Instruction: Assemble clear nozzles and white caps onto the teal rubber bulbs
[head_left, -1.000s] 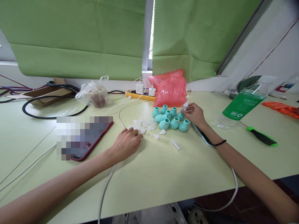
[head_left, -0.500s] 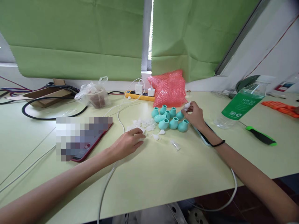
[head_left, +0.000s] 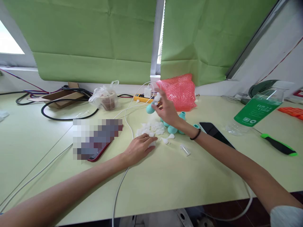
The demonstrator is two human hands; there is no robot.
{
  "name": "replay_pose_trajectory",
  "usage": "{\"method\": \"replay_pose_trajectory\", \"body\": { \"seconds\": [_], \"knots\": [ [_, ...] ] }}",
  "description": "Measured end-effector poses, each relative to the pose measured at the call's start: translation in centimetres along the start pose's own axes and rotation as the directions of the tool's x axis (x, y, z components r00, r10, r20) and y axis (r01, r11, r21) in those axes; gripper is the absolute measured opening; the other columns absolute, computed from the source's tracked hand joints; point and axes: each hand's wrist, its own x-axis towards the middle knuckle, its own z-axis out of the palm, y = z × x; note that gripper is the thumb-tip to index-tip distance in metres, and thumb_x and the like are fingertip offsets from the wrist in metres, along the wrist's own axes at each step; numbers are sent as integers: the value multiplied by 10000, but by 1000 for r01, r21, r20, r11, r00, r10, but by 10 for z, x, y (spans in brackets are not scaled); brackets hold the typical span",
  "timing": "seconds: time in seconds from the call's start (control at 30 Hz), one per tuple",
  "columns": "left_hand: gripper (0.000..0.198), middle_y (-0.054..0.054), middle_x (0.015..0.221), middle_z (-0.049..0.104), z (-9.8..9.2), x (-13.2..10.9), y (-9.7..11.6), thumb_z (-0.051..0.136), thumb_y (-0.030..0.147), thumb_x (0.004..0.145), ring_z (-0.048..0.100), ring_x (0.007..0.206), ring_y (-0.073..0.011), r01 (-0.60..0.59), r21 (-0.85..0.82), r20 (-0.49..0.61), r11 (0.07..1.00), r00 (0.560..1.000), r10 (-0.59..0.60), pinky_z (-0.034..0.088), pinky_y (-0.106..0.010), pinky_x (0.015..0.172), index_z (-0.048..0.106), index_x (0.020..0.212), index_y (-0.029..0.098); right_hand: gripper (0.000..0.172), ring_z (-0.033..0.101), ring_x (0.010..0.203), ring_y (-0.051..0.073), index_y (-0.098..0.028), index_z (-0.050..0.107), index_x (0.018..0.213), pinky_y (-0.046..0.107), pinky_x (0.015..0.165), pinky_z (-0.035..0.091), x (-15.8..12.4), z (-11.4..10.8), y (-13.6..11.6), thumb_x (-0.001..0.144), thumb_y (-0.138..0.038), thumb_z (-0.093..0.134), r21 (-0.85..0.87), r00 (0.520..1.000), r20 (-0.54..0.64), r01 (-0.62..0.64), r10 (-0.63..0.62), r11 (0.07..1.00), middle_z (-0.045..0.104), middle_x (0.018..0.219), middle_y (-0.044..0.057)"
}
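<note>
My right hand [head_left: 167, 110] is raised above the table, its fingers round a small white piece [head_left: 157, 98] with a teal bulb [head_left: 150, 108] just below it. Behind my wrist and hand stand several more teal bulbs [head_left: 172, 129], partly hidden. My left hand [head_left: 140, 148] rests on the table at the near edge of a pile of translucent white parts [head_left: 153, 126], fingers curled over some of them; what it grips is too small to make out. White pointed pieces [head_left: 165, 141] and a clear tube [head_left: 185, 150] lie to the right of it.
A red-edged phone [head_left: 101, 148] lies left, a dark phone [head_left: 215, 134] under my right forearm. A green-labelled bottle [head_left: 258, 108] and screwdriver [head_left: 278, 144] are at right. Behind are pink bubble wrap [head_left: 181, 94], an orange power strip [head_left: 142, 99], a bagged pot [head_left: 107, 100] and cables.
My right hand has moved left from beyond the teal bulbs, and a teal bulb is now lifted with the white piece. My left hand stays by the pile. The view has shifted slightly left.
</note>
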Motion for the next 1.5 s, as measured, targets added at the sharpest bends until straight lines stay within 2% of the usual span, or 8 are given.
{"method": "replay_pose_trajectory", "body": {
  "seconds": [0.13, 0.27, 0.47, 0.57, 0.8, 1.07, 1.3, 1.5],
  "knots": [
    [272, -73, 783, 640, 0, -1, 0, 449, 244, 812, 534, 833, -200, 56, -4, -42, 998, 998, -56, 487, -321, 648, 515, 1052, 135, 454, 546, 778, 197, -206, 251, 1263, 292, 646, 411, 17, 37, -11, 825, -218, 369, -253, 958, 273, -14, 85, 967, 596, 897, 61],
    [247, -68, 825, 635, -1, -1, -1, 432, 199, 816, 506, 843, -191, 57, -42, -84, 997, 995, -61, 477, -312, 672, 512, 1044, 146, 424, 541, 826, 232, -214, 377, 1188, 289, 627, 388, 23, 50, -7, 771, -231, 452, -330, 918, 363, -33, 159, 943, 598, 885, 73],
    [234, -83, 996, 554, -3, 2, -1, 349, 141, 845, 502, 918, -148, 47, -179, -126, 983, 990, -70, 448, -289, 780, 502, 1020, 164, 553, 542, 721, 208, -244, 269, 1280, 263, 571, 335, -1, 13, -20, 770, -335, 464, -433, 967, 224, -10, 119, 901, 602, 852, 65],
    [171, -71, 950, 541, -3, 2, -1, 390, 173, 836, 527, 869, -124, 90, -271, -170, 958, 976, -140, 459, -265, 761, 521, 945, 164, 379, 536, 695, 167, -184, 444, 1155, 246, 565, 317, -25, -13, -25, 790, -282, 419, -341, 981, 193, 55, 12, 939, 600, 854, 64],
    [133, -19, 782, 605, -4, 5, 0, 585, 264, 711, 564, 696, -98, 209, -515, -83, 832, 953, -291, 509, -220, 649, 537, 767, 153, 105, 522, 598, 144, -194, 638, 707, 236, 475, 207, -60, -31, -15, 688, -238, 544, -223, 756, 654, 235, -34, 946, 595, 599, 16],
    [179, -5, 688, 631, -3, 5, 0, 612, 270, 661, 576, 592, -101, 232, -376, 4, 897, 969, -249, 493, -216, 587, 605, 798, 154, 125, 485, 512, 101, -187, 656, 669, 210, 477, 265, -65, -20, -10, 690, -191, 533, -133, 782, 623, 83, 19, 988, 576, 539, -1],
    [191, 1, 740, 637, -5, 3, 1, 593, 249, 676, 586, 654, -101, 172, -333, 20, 927, 984, -175, 476, -211, 644, 578, 847, 167, 131, 415, 452, 71, -160, 633, 732, 209, 463, 342, -91, -18, -11, 726, -246, 534, 170, 975, 214, -91, 53, 981, 535, 528, -12],
    [190, 23, 749, 613, -4, 1, 4, 594, 314, 689, 584, 670, -91, 130, -310, 19, 942, 991, -131, 461, -201, 642, 508, 806, 191, 124, 532, 602, 105, -192, 613, 786, 225, 521, 460, -103, -19, -22, 760, -252, 508, 435, 962, 270, -156, 37, 887, 605, 740, 27]
  ]
}}
